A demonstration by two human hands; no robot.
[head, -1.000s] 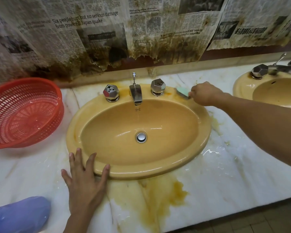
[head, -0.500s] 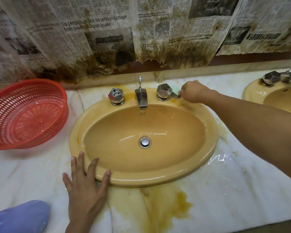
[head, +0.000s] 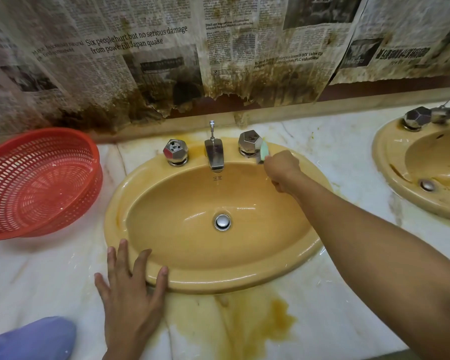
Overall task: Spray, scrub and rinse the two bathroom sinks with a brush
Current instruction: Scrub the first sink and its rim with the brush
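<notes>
A yellow oval sink (head: 244, 279) sits in the marble counter (head: 348, 302), wet and shiny, with a chrome drain (head: 222, 221), a spout (head: 214, 154) and two faceted tap knobs. My right hand (head: 281, 170) grips a small green brush (head: 264, 149), whose head stands against the right knob (head: 250, 142) at the sink's back rim. My left hand (head: 130, 289) lies flat with spread fingers on the sink's front left rim and the counter. A second yellow sink (head: 400, 178), streaked brown, shows at the right edge.
A red plastic basket (head: 39, 183) stands on the counter left of the sink. A purple object (head: 34, 339) lies at the bottom left corner. Stained newspaper (head: 218, 53) hangs on the wall behind. A brown-yellow stain (head: 257, 320) spreads over the counter in front of the sink.
My right hand has drawn the brush from the rim right of the knob in toward the knob, then turned it upright against the knob. My left hand has stayed in place.
</notes>
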